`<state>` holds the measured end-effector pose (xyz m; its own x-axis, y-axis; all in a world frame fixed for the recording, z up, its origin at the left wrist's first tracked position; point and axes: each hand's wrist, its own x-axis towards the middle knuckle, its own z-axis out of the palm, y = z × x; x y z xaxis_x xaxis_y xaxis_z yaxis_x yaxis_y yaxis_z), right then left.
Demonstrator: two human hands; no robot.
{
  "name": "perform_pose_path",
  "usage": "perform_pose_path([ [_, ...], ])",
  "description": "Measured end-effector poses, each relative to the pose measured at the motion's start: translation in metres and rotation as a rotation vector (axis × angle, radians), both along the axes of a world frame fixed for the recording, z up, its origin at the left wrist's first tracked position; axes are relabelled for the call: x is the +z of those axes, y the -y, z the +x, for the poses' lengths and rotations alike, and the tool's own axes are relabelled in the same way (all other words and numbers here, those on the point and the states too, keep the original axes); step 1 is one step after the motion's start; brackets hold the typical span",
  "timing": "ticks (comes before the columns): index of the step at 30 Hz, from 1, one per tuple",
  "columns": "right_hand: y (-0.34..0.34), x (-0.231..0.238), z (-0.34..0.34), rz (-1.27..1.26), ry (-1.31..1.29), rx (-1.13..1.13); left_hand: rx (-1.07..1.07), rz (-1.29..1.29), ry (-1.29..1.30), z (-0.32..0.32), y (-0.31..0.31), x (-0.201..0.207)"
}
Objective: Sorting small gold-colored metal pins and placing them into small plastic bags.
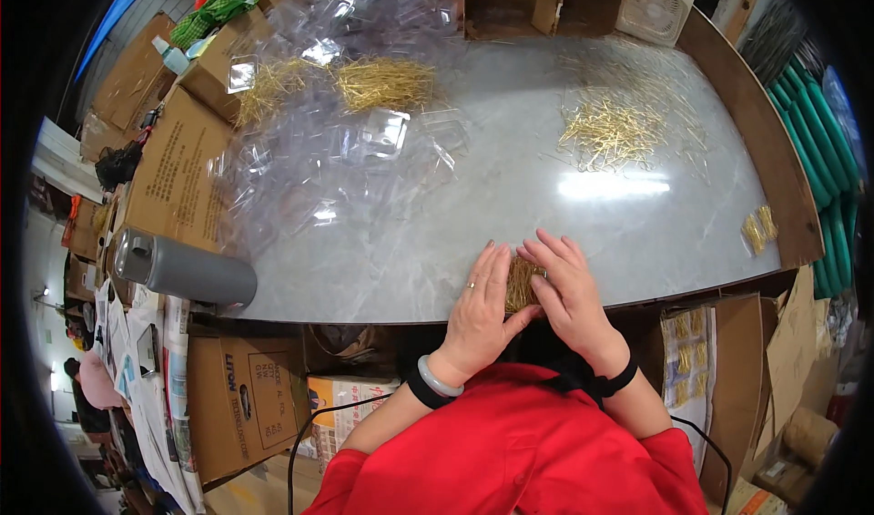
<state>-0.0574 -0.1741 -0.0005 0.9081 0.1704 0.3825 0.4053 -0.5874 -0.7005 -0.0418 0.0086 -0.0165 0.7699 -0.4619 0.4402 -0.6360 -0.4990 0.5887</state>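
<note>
Head view showed the left hand and right hand cupped on either side of a bundle of gold wires at the near edge of the grey bench, their shared grip narrow and holding it between them, though how tightly could not be told with its sides partly hidden. The step in hand looked like evening up the bundle, and the next move seemed to call for light, level pressure from both sides.
</note>
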Motion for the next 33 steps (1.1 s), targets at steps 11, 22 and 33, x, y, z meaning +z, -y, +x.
perform_pose_path([
  [11, 0.008, 0.017, -0.011, -0.262, 0.054, 0.083, -0.165, -0.023, -0.161, 0.008, -0.015, 0.006],
  [22, -0.027, 0.009, -0.013, -0.260, 0.262, -0.180, -0.237, -0.693, -0.495, 0.005, -0.017, 0.005],
  [33, -0.032, -0.001, -0.011, -0.500, 0.099, -0.399, -0.097, -0.329, -0.267, 0.006, -0.021, -0.003],
])
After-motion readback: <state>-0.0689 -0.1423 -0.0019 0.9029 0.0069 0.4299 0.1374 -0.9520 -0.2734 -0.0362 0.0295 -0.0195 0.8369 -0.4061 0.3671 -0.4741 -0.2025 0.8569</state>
